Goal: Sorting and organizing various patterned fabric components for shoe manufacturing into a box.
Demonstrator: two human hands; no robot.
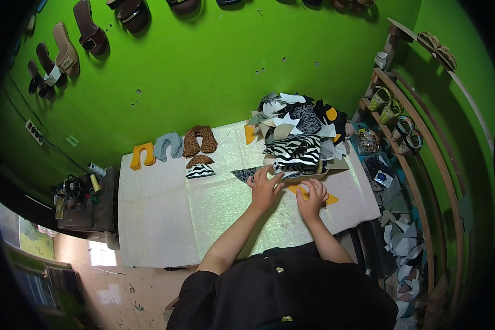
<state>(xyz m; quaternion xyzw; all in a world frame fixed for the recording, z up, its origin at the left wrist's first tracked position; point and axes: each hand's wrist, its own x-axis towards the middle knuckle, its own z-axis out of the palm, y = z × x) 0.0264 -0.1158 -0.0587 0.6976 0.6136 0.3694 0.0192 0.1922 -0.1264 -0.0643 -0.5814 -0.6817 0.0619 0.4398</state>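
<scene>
While the right hand [312, 199] rests parted fingers over it, the yellow cutout [331, 199] lies between the heaped pieces [297, 151] and the near edge of the worktop [154, 236], probably light, pliable, best pinched at its right tip. The left hand [265, 187] spreads its fingers beside the heap; whether either grips, I cannot tell.

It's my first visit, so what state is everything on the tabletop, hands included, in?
left hand, fingers spread, by the scrap pile
right hand, fingers bent, at the yellow piece
yellow piece, lying flat, partly covered
scrap pile, jumbled
U-shaped pieces, three in a row
dark patterned piece, lying partly covered
spotted and striped pieces, lying together
</scene>
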